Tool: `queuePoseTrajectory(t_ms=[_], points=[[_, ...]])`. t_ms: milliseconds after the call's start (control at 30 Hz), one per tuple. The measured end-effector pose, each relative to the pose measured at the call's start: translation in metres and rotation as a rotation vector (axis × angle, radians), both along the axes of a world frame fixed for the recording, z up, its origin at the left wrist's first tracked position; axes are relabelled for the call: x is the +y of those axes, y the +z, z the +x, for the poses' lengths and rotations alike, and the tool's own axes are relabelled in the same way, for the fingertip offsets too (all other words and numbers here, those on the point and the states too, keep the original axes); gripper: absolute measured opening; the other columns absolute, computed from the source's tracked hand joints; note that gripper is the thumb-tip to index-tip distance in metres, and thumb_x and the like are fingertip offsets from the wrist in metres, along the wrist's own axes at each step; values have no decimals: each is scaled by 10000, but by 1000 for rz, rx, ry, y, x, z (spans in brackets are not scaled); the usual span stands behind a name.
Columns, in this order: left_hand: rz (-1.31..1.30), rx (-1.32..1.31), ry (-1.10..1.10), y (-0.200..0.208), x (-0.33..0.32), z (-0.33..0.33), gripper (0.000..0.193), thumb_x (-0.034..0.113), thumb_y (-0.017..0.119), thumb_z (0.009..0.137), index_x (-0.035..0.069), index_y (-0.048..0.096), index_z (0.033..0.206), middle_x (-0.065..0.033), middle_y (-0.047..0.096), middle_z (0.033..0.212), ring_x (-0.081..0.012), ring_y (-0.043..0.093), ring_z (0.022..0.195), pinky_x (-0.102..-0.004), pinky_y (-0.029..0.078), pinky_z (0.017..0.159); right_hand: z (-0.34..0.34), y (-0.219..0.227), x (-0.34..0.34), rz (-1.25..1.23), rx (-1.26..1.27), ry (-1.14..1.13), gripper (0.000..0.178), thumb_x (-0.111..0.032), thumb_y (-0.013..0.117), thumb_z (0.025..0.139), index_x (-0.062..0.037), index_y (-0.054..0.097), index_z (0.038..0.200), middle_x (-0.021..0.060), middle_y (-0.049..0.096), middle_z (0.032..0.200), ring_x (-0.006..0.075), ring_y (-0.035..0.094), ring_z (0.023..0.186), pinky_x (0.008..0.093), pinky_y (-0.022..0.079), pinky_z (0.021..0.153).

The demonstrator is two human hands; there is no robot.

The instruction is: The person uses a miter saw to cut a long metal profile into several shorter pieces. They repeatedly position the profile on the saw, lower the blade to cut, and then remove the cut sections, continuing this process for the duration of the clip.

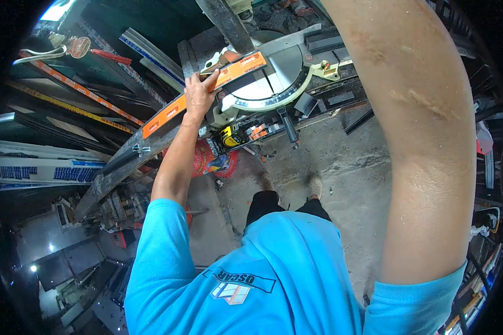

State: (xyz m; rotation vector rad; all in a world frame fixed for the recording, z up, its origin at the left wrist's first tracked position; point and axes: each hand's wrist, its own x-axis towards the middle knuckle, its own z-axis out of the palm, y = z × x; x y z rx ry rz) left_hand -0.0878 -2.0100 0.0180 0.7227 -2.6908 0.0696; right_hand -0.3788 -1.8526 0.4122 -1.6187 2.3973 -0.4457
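My left hand [199,97] grips a long bar-shaped profile [165,116] wrapped in orange printed film. The thumb reaches along the bar and the fingers bend over its far side. The bar's right end lies over the round table of a mitre saw [251,94], against the upright fence. A dark saw arm [227,23] rises above that end. My right arm [419,106] is raised and fills the right side, running out past the top edge. The right hand is out of sight, so what it touches cannot be seen.
Below the saw's front lie a yellow-and-black tape measure [229,137] and a black saw handle [288,126]. A red printed sack or tub [221,163] stands beneath. Many long profiles [81,92] lean at left; a dark metal beam [117,170] supports the bar's left side.
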Motion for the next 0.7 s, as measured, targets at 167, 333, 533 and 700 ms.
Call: queuePoseTrajectory(t_ms=[167,333,533,700], points=[[-23,1,-8,1,-1,1,700,171,874,762,394,654,1388,-148,570,1272,-362,544,1178,-502,499,936,3,2,0,-1,8,9,822,-541,884,664,36,726,1227,245,690,1277,362,695,1091,466,558,946],[-22,-9,34,2,3,1,673,233,870,768,405,659,1384,-142,568,1280,-352,539,1190,-502,492,949,12,3,-1,2,30,16,829,-547,882,663,39,725,1228,246,690,1278,361,696,1093,462,558,947],[-1,12,55,3,7,2,680,249,868,756,418,658,1380,-95,580,1234,-329,539,1176,-509,478,971,26,-3,0,18,80,22,836,-553,880,662,42,725,1229,247,690,1280,360,696,1095,458,559,948],[21,19,75,-6,2,4,676,252,852,770,430,649,1390,-91,581,1217,-323,543,1158,-502,473,956,37,-13,5,0,-56,76,580,-420,842,769,34,771,1124,208,746,970,254,725,881,395,583,675]])
